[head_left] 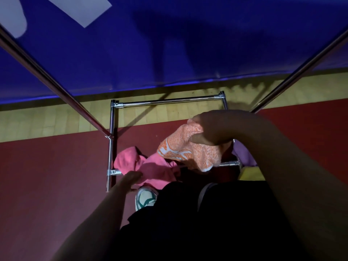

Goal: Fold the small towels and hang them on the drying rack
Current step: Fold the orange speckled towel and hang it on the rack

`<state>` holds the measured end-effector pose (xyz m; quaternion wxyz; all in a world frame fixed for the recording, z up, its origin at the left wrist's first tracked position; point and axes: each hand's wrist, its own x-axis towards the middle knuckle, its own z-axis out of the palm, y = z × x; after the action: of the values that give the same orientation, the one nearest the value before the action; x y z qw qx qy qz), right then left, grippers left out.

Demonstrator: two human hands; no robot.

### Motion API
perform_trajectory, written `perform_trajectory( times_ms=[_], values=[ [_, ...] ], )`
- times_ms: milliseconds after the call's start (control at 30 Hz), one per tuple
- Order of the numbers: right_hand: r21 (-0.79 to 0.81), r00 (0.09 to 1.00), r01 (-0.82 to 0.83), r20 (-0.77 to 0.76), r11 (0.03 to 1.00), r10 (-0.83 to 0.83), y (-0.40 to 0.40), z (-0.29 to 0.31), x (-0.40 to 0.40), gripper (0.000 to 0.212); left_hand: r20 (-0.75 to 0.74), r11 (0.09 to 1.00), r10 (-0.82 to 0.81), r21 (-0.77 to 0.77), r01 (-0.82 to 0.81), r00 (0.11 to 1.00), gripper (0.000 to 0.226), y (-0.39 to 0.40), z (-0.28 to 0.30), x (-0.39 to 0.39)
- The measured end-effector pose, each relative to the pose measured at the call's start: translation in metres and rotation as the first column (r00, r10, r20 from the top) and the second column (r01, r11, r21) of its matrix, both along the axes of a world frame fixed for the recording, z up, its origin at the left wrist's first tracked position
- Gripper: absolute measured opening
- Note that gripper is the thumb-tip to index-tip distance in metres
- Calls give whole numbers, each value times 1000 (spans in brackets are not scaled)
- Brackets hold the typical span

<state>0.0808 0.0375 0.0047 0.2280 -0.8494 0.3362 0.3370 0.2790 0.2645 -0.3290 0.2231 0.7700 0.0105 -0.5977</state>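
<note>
looking straight down, i see my right hand (212, 129) right of centre, fingers curled round the top of the orange towel (186, 149), which hangs bunched below and left of the fist, its lower edge draped over the near bottom bar of the rack (111, 140). my left hand (132, 178) reaches in from the lower left with fingers nearly straight, tips touching the near edge of the pink towel (150, 166); it grips nothing that i can make out. the pink towel lies crumpled low inside the rack's base, at centre frame, just left of the orange one. a purple cloth (243, 153) shows behind my right wrist, mostly hidden. the relation that matters: the orange towel's free end lies down and left of the right fist, toward the left hand, so the left is the nearer one to catch a corner and spread it. its long axis runs roughly from upper right to lower left, though the bunching makes that uncertain. two rack poles slant in from the upper left and upper right corners, leaving open room between them above the base. my shoe (146, 197) stands just below the pink towel, close to the rack's near bar, so room is tight low down.
</note>
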Motion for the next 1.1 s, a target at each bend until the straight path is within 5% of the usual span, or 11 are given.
perform_trajectory(
  times_ms=[200,367,533,700,800,967,1100],
  values=[
    [2,1000,17,-1,1000,-17,-3,1,-2,64,183,997,54,-64,-43,982,34,-13,-1,1],
    [-25,999,43,2,999,-43,-1,7,-3,61,231,947,309,-169,-275,923,63,-33,19,8],
    [-54,997,68,-21,996,-69,-7,5,-17,53,-43,875,286,-397,-279,957,26,-50,63,2],
    [-13,958,285,-12,958,-285,-24,7,-59,36,-444,782,108,-514,-352,889,53,-81,120,-9],
    [-113,919,393,24,912,-393,-36,9,-95,35,-459,787,50,-529,-318,887,69,-100,182,-23],
    [-14,766,642,40,767,-641,-36,25,-150,31,-378,765,-67,-614,-196,923,46,-129,285,-46],
    [181,472,811,358,556,-805,-8,44,-178,28,-362,676,-178,-720,-153,915,42,-138,359,-70]
  ],
)
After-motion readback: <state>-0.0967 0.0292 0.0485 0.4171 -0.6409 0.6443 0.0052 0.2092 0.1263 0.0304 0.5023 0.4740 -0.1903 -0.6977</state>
